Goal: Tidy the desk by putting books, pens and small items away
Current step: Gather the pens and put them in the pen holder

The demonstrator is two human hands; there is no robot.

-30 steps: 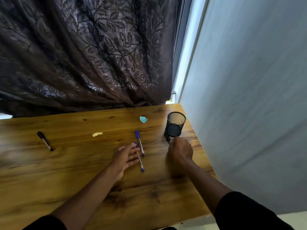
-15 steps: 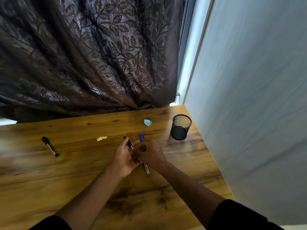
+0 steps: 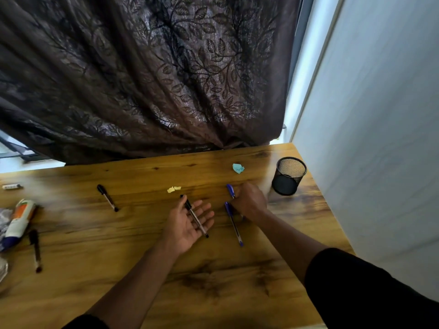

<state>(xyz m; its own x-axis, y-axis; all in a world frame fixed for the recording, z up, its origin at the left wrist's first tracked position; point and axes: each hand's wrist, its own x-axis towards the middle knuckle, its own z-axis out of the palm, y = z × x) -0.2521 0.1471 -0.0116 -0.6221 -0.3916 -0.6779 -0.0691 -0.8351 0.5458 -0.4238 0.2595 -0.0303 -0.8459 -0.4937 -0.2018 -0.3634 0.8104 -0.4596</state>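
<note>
Pens lie scattered over the wooden desk (image 3: 142, 269), and we see two of them under the person's hands. We find the left hand (image 3: 187, 222) turned palm up near the middle of the desk, fingers straight and spread, with a black-capped pen (image 3: 194, 216) lying loose across the palm, its cap toward the far side. Just to the right, the right hand (image 3: 249, 201) is knuckles up with its fingers curled around a blue-capped pen (image 3: 230, 190), whose cap pokes out on the far left of the fist (how much of the barrel is covered we cannot tell). A second blue pen (image 3: 234, 224) lies on the desk between the two hands, its cap just beside the right hand; we cannot tell whether they touch.

At the far right corner we see a black mesh pen cup (image 3: 288, 175) standing upright, near the right hand but apart from it. A crumpled teal paper scrap (image 3: 238, 168) sits to its left, and yellow paper bits (image 3: 174, 189) lie beyond the left hand. Further left we note another black pen (image 3: 107, 197), and at the near left a dark pen (image 3: 36, 250) beside a white tube with orange and blue markings (image 3: 19, 222). A small white object (image 3: 11, 186) rests at the far left edge. A dark leaf-patterned curtain (image 3: 154, 79) hangs behind the desk.
</note>
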